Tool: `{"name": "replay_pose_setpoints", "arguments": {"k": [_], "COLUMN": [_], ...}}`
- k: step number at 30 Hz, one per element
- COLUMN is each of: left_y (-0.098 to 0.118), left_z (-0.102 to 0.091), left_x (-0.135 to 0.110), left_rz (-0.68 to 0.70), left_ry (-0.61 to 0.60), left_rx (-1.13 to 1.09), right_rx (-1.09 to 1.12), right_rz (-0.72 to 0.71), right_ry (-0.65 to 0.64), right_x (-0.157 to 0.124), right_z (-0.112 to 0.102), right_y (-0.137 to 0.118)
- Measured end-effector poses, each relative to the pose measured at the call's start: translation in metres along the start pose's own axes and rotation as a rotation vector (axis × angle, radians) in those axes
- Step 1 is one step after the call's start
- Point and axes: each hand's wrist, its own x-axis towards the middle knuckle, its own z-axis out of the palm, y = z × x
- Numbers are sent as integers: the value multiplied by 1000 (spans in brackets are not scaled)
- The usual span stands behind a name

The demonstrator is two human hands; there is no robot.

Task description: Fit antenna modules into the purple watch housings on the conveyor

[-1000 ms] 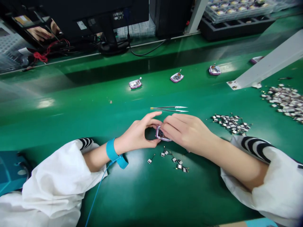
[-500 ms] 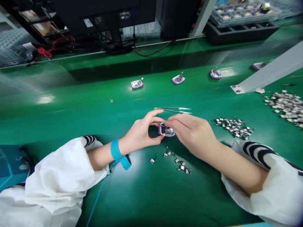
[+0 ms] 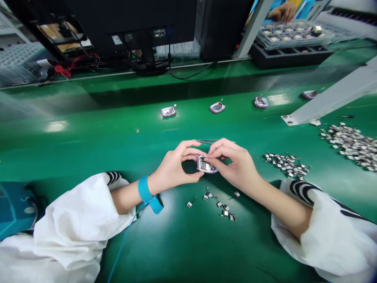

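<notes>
The purple-rimmed case (image 3: pixel 206 164) is held between both hands and appears lifted just off the green counter (image 3: pixel 88 149), though the gap is hard to judge from this view. Its open face points up, showing what looks like a small circuit board. It looks light and stiff, with a thin plastic shell. The glossy rim could slip, and the exposed parts inside seem fragile, so the outer edges look like the safest place to take hold. The left-hand grip (image 3: pixel 173 167) is closed on the case's left edge, with thumb and fingers curved into a ring. The right-hand grip (image 3: pixel 232 163) is clamped from the other side, its fingertips (image 3: pixel 212 156) reaching over the top and hiding part of the case. Tweezers (image 3: pixel 206 141) lie just behind the hands, mostly covered. Small wired squares (image 3: pixel 219 204) are scattered nearer the body, with a thicker heap (image 3: pixel 287 165) to the right. Similar cases (image 3: pixel 217 107) sit farther up the counter
</notes>
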Motion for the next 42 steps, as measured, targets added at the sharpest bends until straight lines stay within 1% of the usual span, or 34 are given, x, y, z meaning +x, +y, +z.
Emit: {"name": "replay_pose_setpoints", "arguments": {"k": [4, 6, 10, 13, 15, 19, 22, 25, 30, 34, 36, 38, 39, 40, 42], "left_y": [-2, -2, -5, -7, -8, -7, -8, -8, -8, -8, -7, -6, -7, -8, -15], "left_z": [1, 2, 3, 4, 4, 4, 4, 3, 1, 6, 5, -7, -19, -36, -79], "left_x": [1, 1, 1, 1, 2, 2, 3, 3, 4, 2, 2, 5, 8, 10, 13], "left_rz": [-49, -61, -98, -127, -140, -161, -164, -166, -175, -156, -138, -114, -101, -91, -82], "left_ry": [-13, -18, -19, -27, -37, -38, -38, -43, -53, -44, -28, 22, 70, 139, 326], "left_rx": [-29, -45, -43, -27, -18, 11, 25, 32, 36, 30, 47, 96, 136, 185, 305], "right_rx": [-8, -113, -402, -462, -512, -597, -647, -699, -756, -778, -777, -770, -766, -771, -776], "right_rz": [12, -4, -76, -127, -162, -199, -247, -324, -514, -645, -693, -710, -682, -623, -357], "right_ry": [-120, -160, -205, -252, -260, -196, -194, -230, -306, -382, -405, -398, -381, -355, -305], "right_x": [2, 2, 0, -2, -3, -4, -3, 2, 11, 18, 23, 30, 32, 34, 31], "right_z": [-4, -7, -7, -5, -5, -3, -2, -3, -4, -3, -6, -18, -27, -39, -70], "right_y": [3, 3, 1, 0, 0, 1, 1, -1, -9, -14, -14, -11, -8, -3, 11]}}
